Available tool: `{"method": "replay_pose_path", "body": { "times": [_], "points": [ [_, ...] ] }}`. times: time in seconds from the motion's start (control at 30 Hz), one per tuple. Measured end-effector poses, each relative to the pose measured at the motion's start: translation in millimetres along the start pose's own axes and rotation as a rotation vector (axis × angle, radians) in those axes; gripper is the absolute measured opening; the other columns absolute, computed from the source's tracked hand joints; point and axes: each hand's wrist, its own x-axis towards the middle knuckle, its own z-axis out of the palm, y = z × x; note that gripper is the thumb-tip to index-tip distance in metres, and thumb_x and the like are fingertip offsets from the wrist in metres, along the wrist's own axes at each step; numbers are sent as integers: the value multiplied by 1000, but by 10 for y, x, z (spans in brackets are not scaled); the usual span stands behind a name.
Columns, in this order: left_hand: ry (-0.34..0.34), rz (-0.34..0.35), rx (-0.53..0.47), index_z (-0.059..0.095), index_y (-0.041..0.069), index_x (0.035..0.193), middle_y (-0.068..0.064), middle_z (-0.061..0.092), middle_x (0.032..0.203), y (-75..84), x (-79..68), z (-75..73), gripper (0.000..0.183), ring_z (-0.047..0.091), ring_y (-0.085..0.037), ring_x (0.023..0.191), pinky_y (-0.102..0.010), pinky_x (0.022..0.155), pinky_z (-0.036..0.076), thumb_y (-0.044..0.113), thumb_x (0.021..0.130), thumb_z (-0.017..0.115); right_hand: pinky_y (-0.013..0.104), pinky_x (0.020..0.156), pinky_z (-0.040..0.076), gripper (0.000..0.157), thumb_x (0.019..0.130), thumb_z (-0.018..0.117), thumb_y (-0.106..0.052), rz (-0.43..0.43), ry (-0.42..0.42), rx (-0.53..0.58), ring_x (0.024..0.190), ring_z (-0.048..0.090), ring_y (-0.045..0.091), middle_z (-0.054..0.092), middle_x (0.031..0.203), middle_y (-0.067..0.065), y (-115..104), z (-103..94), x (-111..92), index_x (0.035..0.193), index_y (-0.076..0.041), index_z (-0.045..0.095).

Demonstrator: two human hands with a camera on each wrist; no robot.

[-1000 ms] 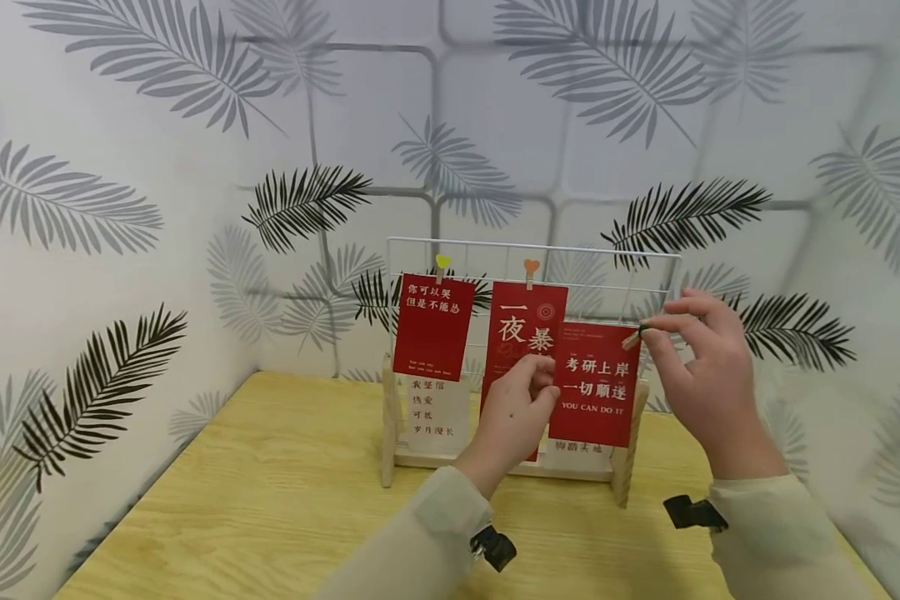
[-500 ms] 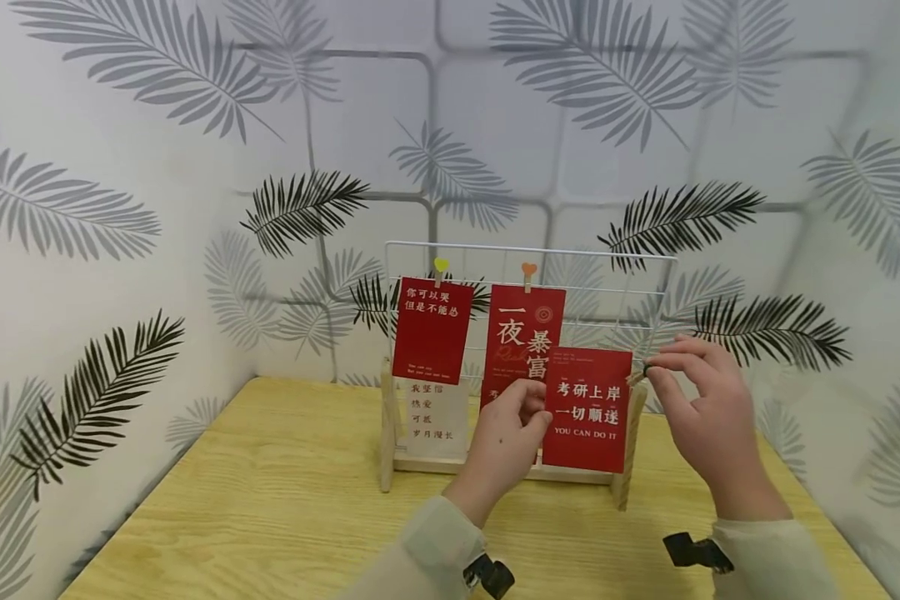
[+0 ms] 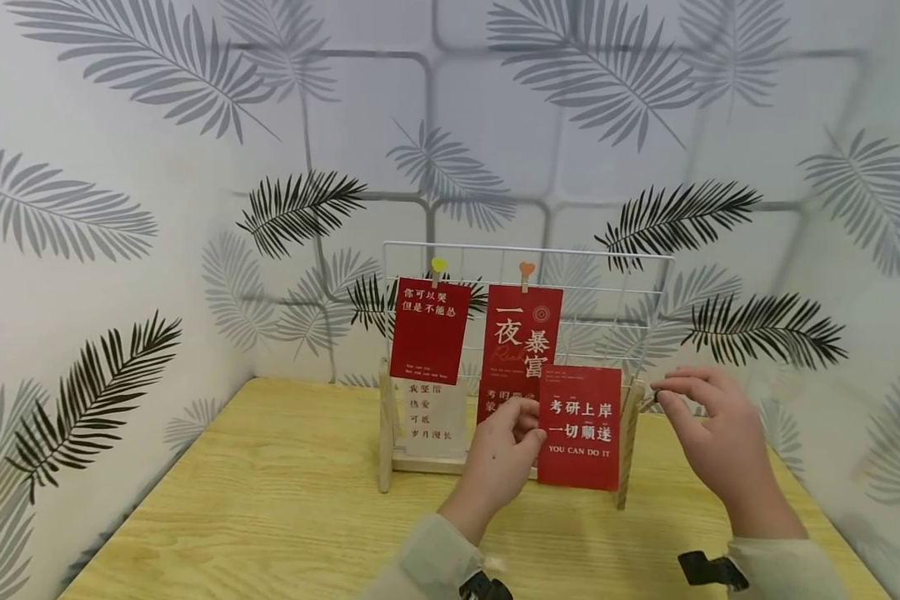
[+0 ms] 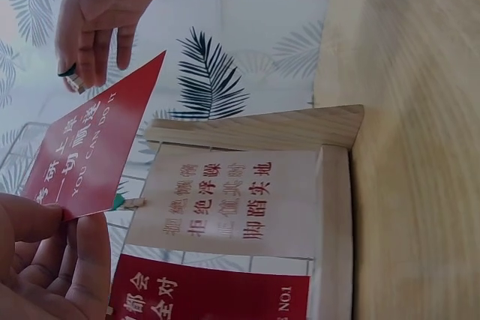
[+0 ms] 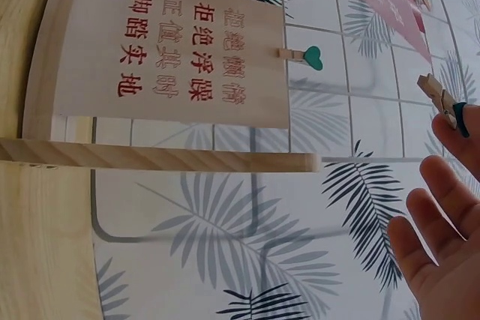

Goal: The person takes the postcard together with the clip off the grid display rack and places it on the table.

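Note:
My left hand (image 3: pixel 501 458) pinches a red card (image 3: pixel 581 429) with white lettering by its left edge, thumb in front. The card hangs in front of the right part of a white wire grid rack (image 3: pixel 615 253). To the right of it, my right hand (image 3: pixel 720 442) pinches a small wooden clothespin (image 5: pixel 439 99) with a dark green end between thumb and forefinger. In the right wrist view, the clothespin's tip points toward the card's corner, with a gap between. The other right-hand fingers are loosely bent.
A red card (image 3: pixel 429 333) and a longer red card (image 3: pixel 513 333) hang on the grid under yellow and orange heart clothespins. White cards (image 5: pixel 172 58) hang lower, one with a green heart clothespin (image 5: pixel 311 56). Wooden legs (image 3: pixel 385 429) support the rack on the wood-grain table (image 3: pixel 270 500).
Both hands have come down, the left bringing the red card lower in front of the rack. The clothespin, earlier at the card's upper right corner, is now apart from it.

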Motion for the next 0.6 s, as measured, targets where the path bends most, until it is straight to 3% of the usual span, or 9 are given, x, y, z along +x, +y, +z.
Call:
{"method": "replay_pose_path", "body": {
  "times": [0.13,0.33,0.47,0.6],
  "points": [
    [-10,-35,-39,65,19,118,6,61,94,-42,-59,28,20,59,-12,78,-26,67,55,12,99,66,28,72,45,16,100,64,-16,21,-21,-8,109,55,26,62,119,9,124,15,-79,106,-8,76],
    [-24,-66,-64,66,17,117,5,61,92,-134,-116,95,20,60,-12,77,-26,66,56,10,98,66,23,77,44,13,100,65,-14,60,-38,15,96,51,0,63,112,5,309,47,-191,106,-10,77],
    [-24,-100,-72,66,18,115,5,62,91,-206,-149,133,20,60,-12,78,-26,67,57,8,98,66,23,75,47,16,102,63,-18,107,-85,-9,95,53,3,63,112,6,379,57,-253,107,-11,76],
    [-26,-123,-60,67,20,115,6,62,91,-285,-184,178,21,59,-11,79,-25,67,57,8,98,66,21,75,47,19,103,62,-20,126,-121,-21,98,56,15,64,114,10,439,65,-300,110,-9,76]
  ]
}}
